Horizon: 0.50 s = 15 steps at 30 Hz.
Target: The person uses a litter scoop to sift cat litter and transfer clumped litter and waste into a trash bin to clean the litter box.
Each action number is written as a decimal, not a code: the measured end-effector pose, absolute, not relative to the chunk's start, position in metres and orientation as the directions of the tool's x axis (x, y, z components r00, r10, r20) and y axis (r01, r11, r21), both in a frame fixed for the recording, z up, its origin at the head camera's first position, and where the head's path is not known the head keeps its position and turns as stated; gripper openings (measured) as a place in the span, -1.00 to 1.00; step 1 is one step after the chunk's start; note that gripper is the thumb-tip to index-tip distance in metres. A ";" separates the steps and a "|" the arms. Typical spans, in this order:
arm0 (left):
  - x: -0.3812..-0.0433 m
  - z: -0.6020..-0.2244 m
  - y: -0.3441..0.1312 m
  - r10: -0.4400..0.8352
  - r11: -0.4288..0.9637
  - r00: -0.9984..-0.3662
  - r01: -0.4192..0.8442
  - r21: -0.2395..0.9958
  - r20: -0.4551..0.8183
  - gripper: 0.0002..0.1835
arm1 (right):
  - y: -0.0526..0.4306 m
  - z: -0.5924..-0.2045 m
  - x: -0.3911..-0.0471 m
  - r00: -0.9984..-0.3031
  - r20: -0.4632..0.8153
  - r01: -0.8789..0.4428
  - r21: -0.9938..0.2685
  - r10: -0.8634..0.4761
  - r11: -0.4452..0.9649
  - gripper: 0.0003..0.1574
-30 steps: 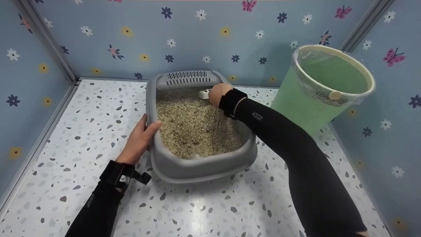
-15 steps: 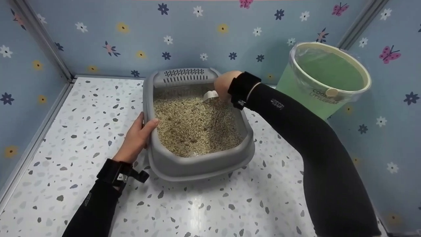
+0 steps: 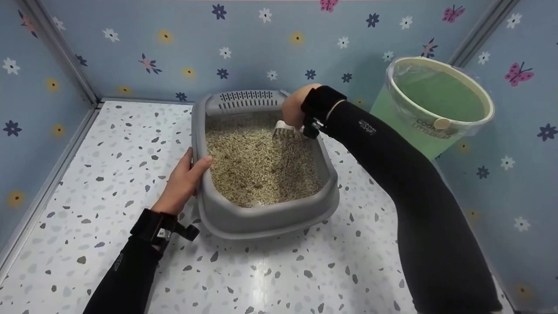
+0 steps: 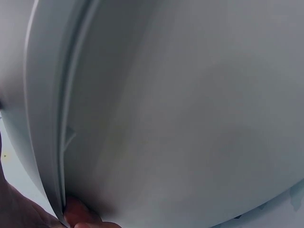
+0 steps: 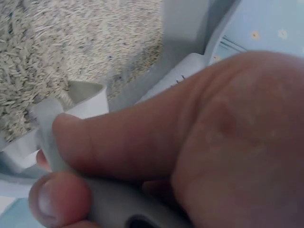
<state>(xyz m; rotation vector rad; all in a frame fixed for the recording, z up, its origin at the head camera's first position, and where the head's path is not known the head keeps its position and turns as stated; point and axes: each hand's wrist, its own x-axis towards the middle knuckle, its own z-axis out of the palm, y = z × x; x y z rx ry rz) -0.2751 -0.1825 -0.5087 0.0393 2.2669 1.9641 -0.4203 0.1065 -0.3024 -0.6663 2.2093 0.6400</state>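
A grey litter box [image 3: 266, 224] full of pale pellet litter [image 3: 244, 161] stands on the floor. My left hand [image 3: 183, 181] grips its left rim, thumb on top and the other fingers outside and below. In the left wrist view, fingertips show under the rim beside the grey wall [image 4: 190, 118]. My right hand [image 3: 297, 104] holds a white litter scoop [image 3: 284, 129] at the back right of the box. Thumb and fingers curl round the scoop's grey handle [image 5: 123, 202] in the right wrist view. The scoop's slotted end is down at the litter, with litter in it.
A green bin [image 3: 405, 117] with a cream rim and clear liner stands to the right, behind my right arm. Flowered blue panels [image 3: 244, 43] close off the back and both sides. Speckled white floor [image 3: 261, 270] surrounds the box.
My right hand has moved right and a little toward the back with the scoop. The scoop has turned so that its slots show. The left hand keeps its grip on the rim.
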 end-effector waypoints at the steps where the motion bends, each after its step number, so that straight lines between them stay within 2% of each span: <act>1: -0.275 -0.509 -0.182 0.120 0.138 -0.989 -0.073 0.988 -0.090 0.13 | 0.107 -0.302 -0.423 -0.602 -0.756 -0.615 0.233 -0.258 0.753 -0.55; 7: -0.275 -0.509 -0.182 0.143 0.108 -0.987 -0.058 0.992 -0.073 0.10 | 0.111 -0.302 -0.436 -0.535 -0.807 -0.617 0.172 -0.249 0.767 -0.45; 15: -0.275 -0.508 -0.182 0.114 0.137 -0.992 -0.035 0.990 -0.050 0.10 | 0.128 -0.304 -0.446 -0.489 -0.832 -0.431 -0.031 -0.262 0.902 -0.39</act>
